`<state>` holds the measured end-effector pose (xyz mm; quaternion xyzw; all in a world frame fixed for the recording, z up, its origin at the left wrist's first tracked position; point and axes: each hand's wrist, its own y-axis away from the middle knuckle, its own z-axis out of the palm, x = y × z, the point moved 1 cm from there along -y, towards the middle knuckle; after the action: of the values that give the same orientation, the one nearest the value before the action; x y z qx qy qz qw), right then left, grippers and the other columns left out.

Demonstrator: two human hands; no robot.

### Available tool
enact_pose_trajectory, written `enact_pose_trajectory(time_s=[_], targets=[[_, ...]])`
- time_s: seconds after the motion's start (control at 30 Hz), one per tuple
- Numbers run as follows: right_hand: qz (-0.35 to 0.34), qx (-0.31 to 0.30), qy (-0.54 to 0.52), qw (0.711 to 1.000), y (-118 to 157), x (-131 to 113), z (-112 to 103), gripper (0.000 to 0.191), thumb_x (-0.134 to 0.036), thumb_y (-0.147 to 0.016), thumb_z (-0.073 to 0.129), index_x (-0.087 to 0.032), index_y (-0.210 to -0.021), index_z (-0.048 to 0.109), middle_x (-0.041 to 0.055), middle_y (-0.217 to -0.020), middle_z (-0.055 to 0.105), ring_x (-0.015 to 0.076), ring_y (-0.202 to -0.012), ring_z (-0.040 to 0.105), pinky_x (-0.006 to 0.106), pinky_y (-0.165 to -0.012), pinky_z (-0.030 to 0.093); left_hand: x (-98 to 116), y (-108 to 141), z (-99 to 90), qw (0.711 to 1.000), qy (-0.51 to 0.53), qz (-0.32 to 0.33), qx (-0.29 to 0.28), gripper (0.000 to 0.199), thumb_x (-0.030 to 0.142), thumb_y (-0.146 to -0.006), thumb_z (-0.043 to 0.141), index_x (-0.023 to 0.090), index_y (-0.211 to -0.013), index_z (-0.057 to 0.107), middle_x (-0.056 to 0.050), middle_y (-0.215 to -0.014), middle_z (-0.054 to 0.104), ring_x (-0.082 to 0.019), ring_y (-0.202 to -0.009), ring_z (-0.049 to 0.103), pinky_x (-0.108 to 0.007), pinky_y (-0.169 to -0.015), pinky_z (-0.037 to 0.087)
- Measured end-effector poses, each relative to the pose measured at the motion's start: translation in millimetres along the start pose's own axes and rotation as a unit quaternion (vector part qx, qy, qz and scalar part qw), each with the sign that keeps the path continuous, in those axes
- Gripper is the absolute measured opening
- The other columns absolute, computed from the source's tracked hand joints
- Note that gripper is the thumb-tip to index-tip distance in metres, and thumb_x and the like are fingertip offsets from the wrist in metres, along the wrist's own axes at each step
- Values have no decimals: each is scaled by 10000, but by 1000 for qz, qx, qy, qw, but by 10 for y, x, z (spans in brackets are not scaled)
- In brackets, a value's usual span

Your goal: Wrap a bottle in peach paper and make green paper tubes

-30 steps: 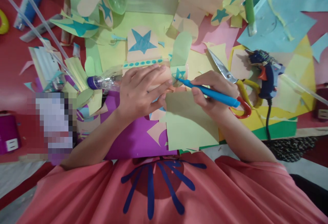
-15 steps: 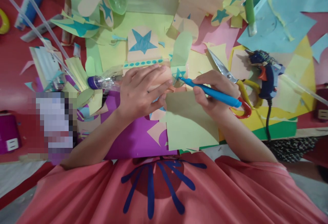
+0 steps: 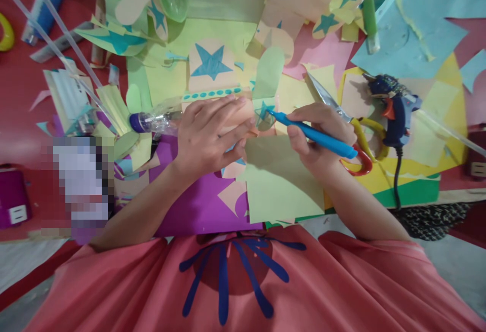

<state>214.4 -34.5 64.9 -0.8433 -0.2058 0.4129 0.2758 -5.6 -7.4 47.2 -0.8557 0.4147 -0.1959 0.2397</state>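
Note:
A clear plastic bottle with a purple cap lies on its side, wrapped in peach paper. My left hand lies over the wrapped bottle, fingers curving across it and holding it down. Between the thumb and fingers of my right hand is a blue marker pen. Its tip meets a small teal star at the bottle's right end, below a rounded pale green paper tab. A larger teal star marks an upright peach piece behind my left fingers.
Scissors with yellow and red handles lie right of my right hand, beside a blue glue gun with a black cord. A pale green sheet overlaps purple paper in front. Paper scraps and clear sticks clutter the left.
The marker tip has shifted slightly on the small star, and my right hand has moved a little with it. My left hand and the bottle stay put.

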Motion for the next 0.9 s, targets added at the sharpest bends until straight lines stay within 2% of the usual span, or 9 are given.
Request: enact_pose_trajectory(time_s=[0.1, 0.17, 0.3, 0.43, 0.63, 0.73, 0.9], targets=[[3, 0, 6, 1000, 16, 11, -3, 66, -298, -867, 614, -256, -894, 657, -6, -746, 706, 157, -686, 675, 326, -589, 573, 20, -39, -16, 997, -48, 40, 48, 274, 322, -881, 529, 253, -1126, 631, -79, -1161, 702, -219, -1111, 637, -375, -904, 456], [1, 0, 1, 1000, 25, 14, -7, 68, -290, -861, 625, -265, -915, 658, -9, -755, 707, 155, -691, 671, 324, -603, 575, 18, -41, -11, 996, -56, 48, 59, 282, 335, -880, 530, 263, -1134, 627, -74, -1156, 703, -217, -1104, 641, -374, -885, 464], [9, 0, -10, 1000, 24, 11, -16, 102, -240, -844, 646, -265, -942, 657, -14, -772, 708, 153, -714, 673, 318, -627, 576, -1, 6, 13, 999, -18, 20, 26, 318, 369, -916, 473, 330, -1210, 586, -21, -1271, 654, -220, -1177, 600, -404, -936, 443], [-3, -2, -29, 1000, 13, 4, -19, 98, -210, -828, 657, -253, -915, 651, -19, -752, 700, 148, -688, 673, 297, -587, 567, -8, 41, 25, 998, 44, -36, -28, 323, 395, -933, 443, 336, -1218, 582, -1, -1325, 622, -244, -1221, 571, -436, -999, 405], [6, -21, -5, 1000, 17, -5, -26, 34, -239, -853, 633, -249, -879, 652, -17, -750, 703, 145, -678, 674, 299, -583, 570, 4, 15, -1, 1000, 19, 0, 11, 314, 345, -923, 469, 315, -1217, 578, -31, -1301, 637, -232, -1210, 588, -405, -973, 415], [4, -14, 14, 1000, 19, -1, -28, 47, -273, -864, 622, -241, -871, 656, -13, -745, 707, 151, -684, 680, 321, -601, 576, -2, 15, -2, 999, 29, -10, -11, 319, 358, -934, 447, 323, -1226, 573, -27, -1320, 626, -232, -1227, 575, -408, -981, 407], [-4, -16, 29, 999, 25, 13, -18, 95, -321, -867, 615, -250, -828, 665, 4, -710, 705, 157, -639, 670, 319, -554, 567, -7, 24, 14, 992, 83, -73, -66, 334, 431, -953, 384, 308, -1180, 596, -12, -1309, 632, -244, -1249, 549, -444, -1031, 378]])
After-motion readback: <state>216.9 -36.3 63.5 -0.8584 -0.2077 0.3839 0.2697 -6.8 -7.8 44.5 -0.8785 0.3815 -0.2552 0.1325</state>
